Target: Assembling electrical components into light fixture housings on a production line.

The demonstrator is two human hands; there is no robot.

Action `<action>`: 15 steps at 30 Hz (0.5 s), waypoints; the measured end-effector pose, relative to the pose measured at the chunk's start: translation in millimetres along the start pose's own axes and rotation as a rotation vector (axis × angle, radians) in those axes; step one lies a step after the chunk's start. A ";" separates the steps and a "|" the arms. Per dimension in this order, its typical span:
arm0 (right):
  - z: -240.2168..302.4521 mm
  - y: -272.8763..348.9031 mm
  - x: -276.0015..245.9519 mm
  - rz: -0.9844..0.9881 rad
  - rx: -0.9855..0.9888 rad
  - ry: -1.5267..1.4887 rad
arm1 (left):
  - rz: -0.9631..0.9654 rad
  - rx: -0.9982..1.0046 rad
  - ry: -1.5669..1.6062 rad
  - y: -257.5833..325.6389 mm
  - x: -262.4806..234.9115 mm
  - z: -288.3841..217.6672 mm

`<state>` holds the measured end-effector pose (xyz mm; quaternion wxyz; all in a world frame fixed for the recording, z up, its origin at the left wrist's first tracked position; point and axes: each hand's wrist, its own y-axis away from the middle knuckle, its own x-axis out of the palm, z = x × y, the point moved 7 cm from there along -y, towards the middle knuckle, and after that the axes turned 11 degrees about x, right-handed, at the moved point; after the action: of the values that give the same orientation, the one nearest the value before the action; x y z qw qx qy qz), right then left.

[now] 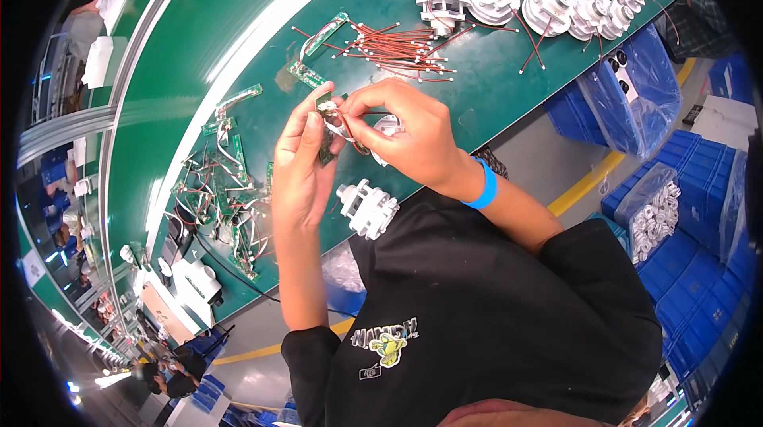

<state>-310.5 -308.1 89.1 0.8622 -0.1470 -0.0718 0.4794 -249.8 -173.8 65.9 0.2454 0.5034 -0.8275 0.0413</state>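
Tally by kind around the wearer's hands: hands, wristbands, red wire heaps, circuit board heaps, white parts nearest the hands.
Hands: 2, left hand and right hand
Blue wristband: 1
Red wire heap: 1
Circuit board heap: 1
White parts: 2, one partly hidden behind the right hand
Total: 7

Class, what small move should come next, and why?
Perhaps the right hand should press the wire toward the board, because the left hand holds the board while the right pinches the wire close beside it. Whether they're joined is unclear.

Circuit board [324, 99] partly hidden by left hand's fingers [311, 131].
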 end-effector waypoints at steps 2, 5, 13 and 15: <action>8.8 2.2 1.5 0.010 -0.204 0.136 | 0.046 -0.016 0.080 1.1 -2.5 2.1; 15.7 0.3 1.9 0.033 -0.309 0.162 | 0.045 -0.062 0.118 1.6 -6.1 5.7; 15.7 -2.0 2.7 0.074 -0.366 0.186 | 0.061 -0.153 0.177 2.6 -3.3 5.8; 16.9 -2.5 1.6 0.068 -0.376 0.182 | 0.062 -0.176 0.183 1.3 -4.0 7.2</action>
<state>-312.1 -304.8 105.8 0.8060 -0.3501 -0.0768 0.4710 -252.0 -172.2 58.0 0.3616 0.4485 -0.8171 0.0220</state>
